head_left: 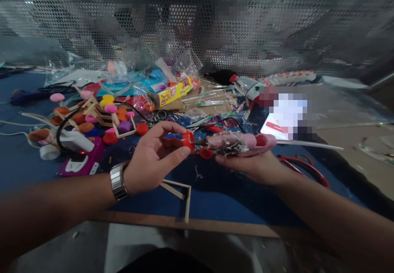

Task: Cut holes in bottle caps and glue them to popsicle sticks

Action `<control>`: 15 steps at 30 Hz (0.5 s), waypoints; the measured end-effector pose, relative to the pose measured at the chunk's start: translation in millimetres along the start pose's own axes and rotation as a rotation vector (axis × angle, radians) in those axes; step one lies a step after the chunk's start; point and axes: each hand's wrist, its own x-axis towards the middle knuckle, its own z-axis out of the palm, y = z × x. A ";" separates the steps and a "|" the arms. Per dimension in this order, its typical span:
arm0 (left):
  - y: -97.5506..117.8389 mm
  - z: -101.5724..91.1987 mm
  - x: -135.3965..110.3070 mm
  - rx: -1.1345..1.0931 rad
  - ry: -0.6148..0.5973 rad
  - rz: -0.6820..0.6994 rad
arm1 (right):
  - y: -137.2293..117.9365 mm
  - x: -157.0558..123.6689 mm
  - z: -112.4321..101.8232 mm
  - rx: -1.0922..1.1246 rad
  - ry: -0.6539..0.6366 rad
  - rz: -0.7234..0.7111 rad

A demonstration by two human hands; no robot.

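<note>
My left hand (154, 158), with a metal watch on its wrist, pinches a red bottle cap (188, 139) between thumb and fingers. The cap sits on a thin axle at the end of a pink craft piece (237, 142) covered in glue and scraps. My right hand (255, 167) cradles that pink piece from below, fingers curled around it. A second red cap (205, 153) hangs just under the piece. A thin stick (310, 144) pokes out of its right end. Both hands hover over a blue mat (215, 199).
A popsicle-stick triangle (180, 191) lies near the mat's front edge. Left of it stand stick frames with coloured caps (101, 119), a purple-and-white glue gun (78, 150) and its cable. Red-handled scissors (303, 166) lie to the right. Plastic bags, packets and a perforated metal screen (197, 27) fill the back.
</note>
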 end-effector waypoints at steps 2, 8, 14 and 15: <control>0.0 0.1 0.2 -0.004 0.001 0.000 | -0.1 0.7 -0.4 0.005 -0.014 -0.005; -0.4 0.2 0.3 -0.007 0.017 -0.005 | -4.8 -0.2 -0.3 0.012 -0.025 0.080; -1.0 -0.5 0.8 -0.013 0.016 -0.011 | -6.9 -0.4 0.2 0.039 -0.016 0.142; -0.9 -0.7 0.8 -0.016 0.015 -0.016 | -7.0 0.0 0.3 0.038 -0.016 0.145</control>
